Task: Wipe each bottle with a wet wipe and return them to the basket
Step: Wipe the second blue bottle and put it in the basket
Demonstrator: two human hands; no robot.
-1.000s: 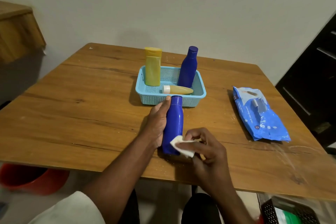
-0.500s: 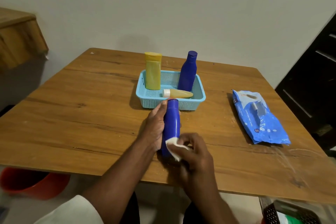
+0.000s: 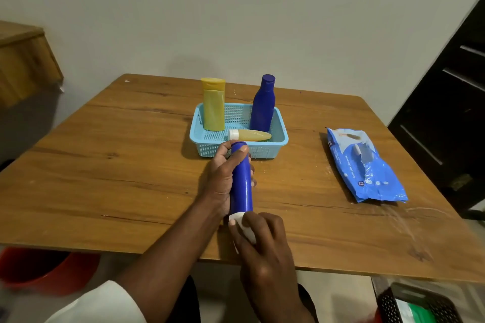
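I am looking down on the table point(image 3: 105, 165), with the basket point(image 3: 210, 149) sitting at 12 o'clock from my hands and the wipe pack point(image 3: 367, 168) lying well apart at 3 o'clock. Three bottles are sitting in the basket: a yellow one point(image 3: 214, 107) and a blue one point(image 3: 262, 105) standing upright, and a small one point(image 3: 250, 135) lying along the front wall. The bottle point(image 3: 241, 183) I am working on is out of the basket, just in front of it, its cap pointing to 12 o'clock. My left hand point(image 3: 223, 178) is gripping it around the upper body, thumb near the cap. My right hand point(image 3: 265, 238) is pinching the wipe point(image 3: 242, 224) against the base at 6 o'clock. To do this step well, I judge I should be turning the bottle with the left hand while dragging the wipe up toward the cap, keeping the grip firm since wet plastic may be slipping, and shifting my fingers so no covered patch gets missed.
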